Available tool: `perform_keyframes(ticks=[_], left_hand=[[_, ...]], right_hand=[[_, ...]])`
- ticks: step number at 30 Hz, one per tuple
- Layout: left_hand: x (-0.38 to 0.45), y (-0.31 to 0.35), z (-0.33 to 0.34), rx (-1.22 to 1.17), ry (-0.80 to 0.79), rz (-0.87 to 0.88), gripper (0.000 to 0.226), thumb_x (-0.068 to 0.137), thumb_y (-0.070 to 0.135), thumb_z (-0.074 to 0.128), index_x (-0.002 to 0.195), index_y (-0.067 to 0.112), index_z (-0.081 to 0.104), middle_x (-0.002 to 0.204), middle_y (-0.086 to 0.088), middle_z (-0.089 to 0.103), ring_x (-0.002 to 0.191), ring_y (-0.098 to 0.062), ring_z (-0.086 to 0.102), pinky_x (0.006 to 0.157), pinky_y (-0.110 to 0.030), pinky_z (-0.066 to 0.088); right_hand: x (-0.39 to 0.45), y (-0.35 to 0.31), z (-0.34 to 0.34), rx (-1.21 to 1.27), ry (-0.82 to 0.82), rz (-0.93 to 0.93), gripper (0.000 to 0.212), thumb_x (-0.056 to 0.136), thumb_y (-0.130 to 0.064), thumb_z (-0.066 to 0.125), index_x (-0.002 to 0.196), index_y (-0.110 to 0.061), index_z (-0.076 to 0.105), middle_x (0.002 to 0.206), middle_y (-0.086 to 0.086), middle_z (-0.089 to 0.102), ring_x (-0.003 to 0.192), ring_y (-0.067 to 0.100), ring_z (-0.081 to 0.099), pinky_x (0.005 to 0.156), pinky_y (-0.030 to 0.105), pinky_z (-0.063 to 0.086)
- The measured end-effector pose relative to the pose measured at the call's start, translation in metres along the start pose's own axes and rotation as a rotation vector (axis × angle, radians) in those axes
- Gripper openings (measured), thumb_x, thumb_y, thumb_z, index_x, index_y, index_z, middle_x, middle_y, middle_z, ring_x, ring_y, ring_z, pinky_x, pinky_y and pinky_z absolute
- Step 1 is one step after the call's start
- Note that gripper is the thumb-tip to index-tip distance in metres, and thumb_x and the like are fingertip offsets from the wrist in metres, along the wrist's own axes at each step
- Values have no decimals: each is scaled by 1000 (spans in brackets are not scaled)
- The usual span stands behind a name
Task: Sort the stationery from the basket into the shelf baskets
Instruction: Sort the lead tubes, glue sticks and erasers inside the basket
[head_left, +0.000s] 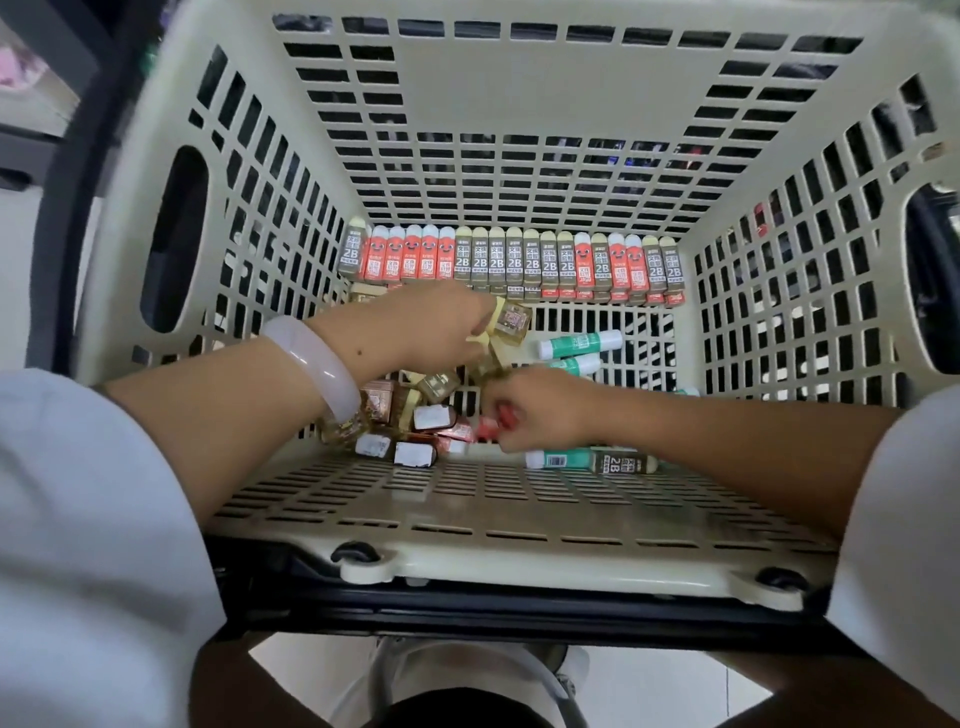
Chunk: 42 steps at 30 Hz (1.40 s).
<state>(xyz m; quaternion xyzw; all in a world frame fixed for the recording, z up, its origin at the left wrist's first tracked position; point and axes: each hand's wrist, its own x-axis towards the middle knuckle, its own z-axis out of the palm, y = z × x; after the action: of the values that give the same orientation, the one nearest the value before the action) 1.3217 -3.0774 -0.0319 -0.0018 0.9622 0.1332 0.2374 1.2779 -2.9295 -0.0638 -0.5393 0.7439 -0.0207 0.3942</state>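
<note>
Both my hands reach into a large beige slotted basket (519, 98). My left hand (431, 327), with a pale bangle on its wrist, grips a small clear yellowish box (511, 322) over the middle of the basket. My right hand (540, 410) is curled round a small red item (506, 415) just below it. Along the far wall stands a row of red and olive "2B" lead packs (514, 265). A loose heap of small brown and clear boxes (415, 421) lies under my left wrist. Green and white tubes (579, 345) lie to the right.
Another green tube and a 2B pack (592, 460) lie by the near wall under my right forearm. The basket sits on a black frame (519, 608) with oval handle holes in both side walls. Pale floor shows below.
</note>
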Motion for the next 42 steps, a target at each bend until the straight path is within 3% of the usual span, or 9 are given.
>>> perform_keyframes(ticks=[2, 6, 10, 17, 21, 24, 27, 34, 42], left_hand=[[0, 1, -2, -222, 69, -109, 25, 96, 31, 44, 105, 8, 47, 73, 3, 48, 63, -10, 44, 49, -22, 30], [-1, -1, -7, -687, 73, -383, 47, 99, 45, 24, 100, 6, 50, 80, -12, 64, 60, -20, 66, 50, -26, 52], [-5, 4, -17, -1398, 35, -441, 40, 97, 49, 28, 92, 17, 51, 91, -14, 64, 62, -22, 70, 54, -29, 57], [-6, -2, -19, -1415, 107, -473, 38, 98, 38, 38, 96, 3, 54, 66, -10, 63, 48, -14, 64, 43, -17, 50], [-3, -10, -21, -1237, 229, -476, 32, 98, 27, 41, 99, -1, 57, 68, -11, 65, 47, -12, 57, 42, -16, 46], [-2, -17, -20, -1081, 394, -541, 22, 98, 22, 42, 99, 3, 52, 76, -14, 64, 46, -12, 59, 44, -18, 50], [0, -22, -21, -1042, 476, -527, 14, 98, 20, 44, 98, 7, 50, 72, -11, 61, 53, -14, 60, 54, -21, 53], [2, -21, -17, -1021, 448, -438, 14, 96, 24, 46, 102, 12, 52, 68, -6, 59, 48, -11, 58, 54, -23, 54], [3, -22, -15, -962, 437, -445, 19, 97, 19, 43, 104, 5, 53, 67, -6, 59, 53, -14, 61, 69, -33, 56]], right_hand=[[0, -1, -13, 272, 91, 35, 11, 85, -21, 60, 92, -16, 55, 79, -6, 51, 70, 8, 50, 59, 19, 38], [4, -15, -34, 694, 381, -3, 9, 85, -13, 60, 89, -19, 55, 75, -4, 56, 63, 8, 56, 55, 18, 49], [5, -21, -42, 583, 619, -57, 21, 89, -13, 56, 110, -16, 57, 76, 2, 61, 64, 9, 57, 62, 19, 48], [0, -21, -50, 775, 656, 7, 79, 87, -18, 63, 147, -16, 11, 78, 6, 68, 44, -6, 54, 43, 6, 37], [-2, -17, -50, 749, 669, 88, 37, 92, -32, 53, 121, -12, 41, 82, 1, 63, 61, 4, 59, 47, 10, 42], [-5, -12, -25, 513, 419, 128, 26, 99, -23, 37, 92, -6, 56, 77, 4, 61, 67, 17, 61, 52, 14, 50], [-2, -10, 10, 25, 77, 21, 19, 93, -20, 50, 98, -4, 61, 92, 9, 67, 81, 20, 63, 66, 25, 50], [17, -13, 33, -268, 223, -76, 57, 83, -41, 63, 125, -8, 42, 114, 12, 58, 100, 29, 59, 74, 35, 50], [24, -12, 29, -323, 220, -164, 51, 86, -33, 59, 127, -5, 45, 120, 13, 53, 105, 28, 56, 78, 33, 48]])
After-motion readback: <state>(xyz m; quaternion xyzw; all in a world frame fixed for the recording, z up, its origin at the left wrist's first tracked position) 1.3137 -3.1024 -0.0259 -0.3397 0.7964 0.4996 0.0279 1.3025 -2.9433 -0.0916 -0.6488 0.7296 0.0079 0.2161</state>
